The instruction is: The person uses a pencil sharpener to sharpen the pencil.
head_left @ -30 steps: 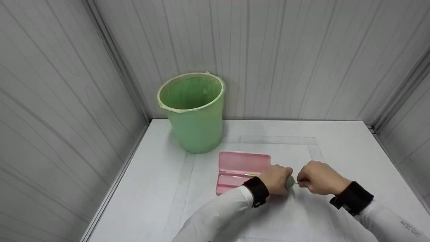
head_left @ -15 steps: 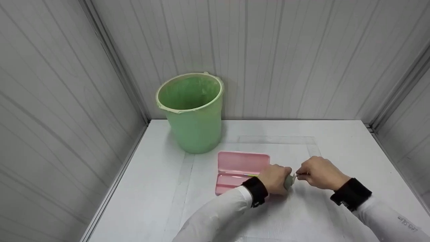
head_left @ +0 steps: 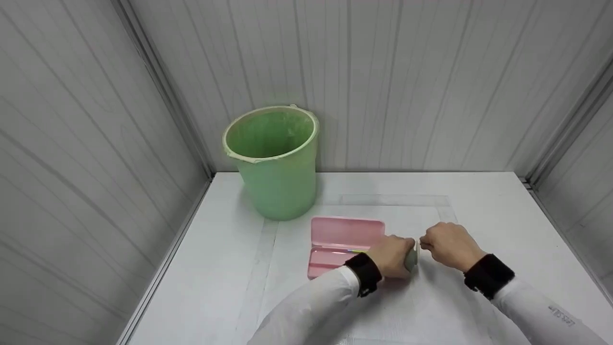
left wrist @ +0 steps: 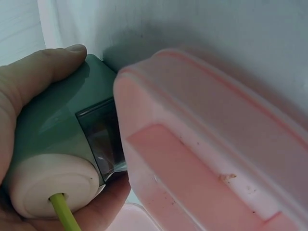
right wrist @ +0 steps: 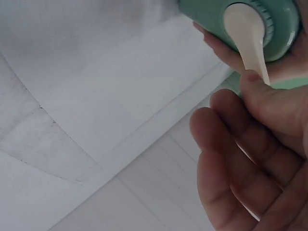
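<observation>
My left hand (head_left: 390,256) grips a green crank pencil sharpener (left wrist: 57,115), its thumb laid over the top. A yellow-green pencil (left wrist: 63,211) sticks out of the hole in the sharpener's cream round face, and its end also shows in the head view. On the opposite side, the thumb and fingers of my right hand (right wrist: 260,144) pinch the end of the cream crank handle (right wrist: 248,36). A dark see-through shavings drawer (left wrist: 103,137) shows on the sharpener's side. Right beside the sharpener lies an open pink pencil case (head_left: 347,232), partly covered by my left hand and wrist.
A tall green bucket (head_left: 282,187) stands at the back left of the white table (head_left: 220,287). Strips of clear tape (head_left: 392,200) are stuck on the tabletop. Grey panel walls (head_left: 383,86) rise behind and at both sides.
The crank handle has swung round, now pointing upward in the head view, with my right hand following it slightly up and left. The left hand and sharpener stay nearly still.
</observation>
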### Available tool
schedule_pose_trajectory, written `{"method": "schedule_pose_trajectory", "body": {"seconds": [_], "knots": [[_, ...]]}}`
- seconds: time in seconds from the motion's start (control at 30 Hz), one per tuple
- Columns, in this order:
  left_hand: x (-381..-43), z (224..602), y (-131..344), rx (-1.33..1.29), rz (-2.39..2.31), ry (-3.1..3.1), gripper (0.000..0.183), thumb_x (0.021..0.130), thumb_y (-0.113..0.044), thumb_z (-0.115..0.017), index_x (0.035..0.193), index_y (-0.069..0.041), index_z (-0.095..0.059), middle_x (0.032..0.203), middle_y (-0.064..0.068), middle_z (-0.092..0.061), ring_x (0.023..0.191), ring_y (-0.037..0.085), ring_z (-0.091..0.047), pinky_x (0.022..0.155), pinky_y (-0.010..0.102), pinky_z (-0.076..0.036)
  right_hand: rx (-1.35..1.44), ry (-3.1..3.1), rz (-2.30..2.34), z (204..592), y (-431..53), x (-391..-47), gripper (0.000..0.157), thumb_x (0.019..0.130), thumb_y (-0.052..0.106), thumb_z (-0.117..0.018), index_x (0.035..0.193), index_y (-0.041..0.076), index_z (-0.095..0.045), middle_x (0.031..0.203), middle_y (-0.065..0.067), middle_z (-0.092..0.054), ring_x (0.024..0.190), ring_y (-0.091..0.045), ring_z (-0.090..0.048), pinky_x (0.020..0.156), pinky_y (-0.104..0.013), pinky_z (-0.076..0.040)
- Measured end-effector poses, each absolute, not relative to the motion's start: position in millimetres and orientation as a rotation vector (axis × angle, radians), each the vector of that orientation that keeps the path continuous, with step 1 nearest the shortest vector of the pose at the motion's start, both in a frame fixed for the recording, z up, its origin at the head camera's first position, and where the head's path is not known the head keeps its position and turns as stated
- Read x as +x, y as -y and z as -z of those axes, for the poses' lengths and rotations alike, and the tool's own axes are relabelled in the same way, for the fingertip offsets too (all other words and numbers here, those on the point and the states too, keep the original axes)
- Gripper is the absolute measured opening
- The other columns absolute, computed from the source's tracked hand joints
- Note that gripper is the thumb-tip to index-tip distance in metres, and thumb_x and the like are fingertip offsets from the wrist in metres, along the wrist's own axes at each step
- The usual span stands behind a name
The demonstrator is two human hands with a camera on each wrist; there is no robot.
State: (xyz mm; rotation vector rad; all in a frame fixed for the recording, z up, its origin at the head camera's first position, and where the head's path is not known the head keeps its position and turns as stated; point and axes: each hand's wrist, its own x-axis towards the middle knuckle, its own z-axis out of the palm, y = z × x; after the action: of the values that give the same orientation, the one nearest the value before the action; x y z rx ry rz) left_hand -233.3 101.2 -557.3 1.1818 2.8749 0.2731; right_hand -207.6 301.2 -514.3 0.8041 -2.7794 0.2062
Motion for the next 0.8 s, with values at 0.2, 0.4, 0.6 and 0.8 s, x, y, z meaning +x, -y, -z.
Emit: {"method": "schedule_pose_trajectory", "body": {"seconds": [0.2, 0.4, 0.6, 0.8], "knots": [[-233.6, 558.6, -101.9, 1.175, -0.295, -2.862, 0.04, 0.08, -0.038, -0.095, 0.106, -0.024, -0.069, 0.088, -0.013, -0.071, 0.074, 0.003, -0.06, 0.062, 0.018, -0.043, 0.814, 2.803, -0.264, 536.5, -303.4, -216.4, 0.047, 0.091, 0.003, -0.084, 0.059, 0.021, -0.055, 0.062, 0.015, -0.041, 0.061, -0.005, -0.034, 0.055, -0.024, -0.034], [-234.4, 557.3, -99.5, 1.177, -0.319, -2.86, 0.04, 0.079, -0.036, -0.096, 0.106, -0.023, -0.069, 0.086, -0.012, -0.07, 0.072, 0.004, -0.058, 0.06, 0.019, -0.041, 0.798, 2.806, -0.269, 552.5, -300.7, -214.7, 0.04, 0.09, 0.003, -0.085, 0.061, 0.018, -0.061, 0.06, 0.009, -0.053, 0.06, -0.005, -0.038, 0.053, -0.027, -0.038], [-232.9, 558.2, -98.9, 1.154, -0.347, -2.881, 0.04, 0.077, -0.036, -0.097, 0.103, -0.022, -0.069, 0.084, -0.012, -0.07, 0.07, 0.004, -0.057, 0.058, 0.019, -0.04, 0.791, 2.803, -0.25, 560.1, -299.4, -212.4, 0.035, 0.088, 0.001, -0.084, 0.064, 0.016, -0.064, 0.061, 0.005, -0.057, 0.06, -0.007, -0.043, 0.053, -0.03, -0.041], [-231.0, 559.5, -100.4, 1.159, -0.328, -2.902, 0.04, 0.076, -0.037, -0.097, 0.099, -0.023, -0.068, 0.082, -0.013, -0.069, 0.069, 0.003, -0.057, 0.057, 0.019, -0.04, 0.823, 2.807, -0.297, 569.2, -303.6, -206.5, 0.03, 0.085, 0.0, -0.086, 0.065, 0.015, -0.069, 0.061, 0.006, -0.059, 0.06, -0.006, -0.047, 0.055, -0.028, -0.042]]}}
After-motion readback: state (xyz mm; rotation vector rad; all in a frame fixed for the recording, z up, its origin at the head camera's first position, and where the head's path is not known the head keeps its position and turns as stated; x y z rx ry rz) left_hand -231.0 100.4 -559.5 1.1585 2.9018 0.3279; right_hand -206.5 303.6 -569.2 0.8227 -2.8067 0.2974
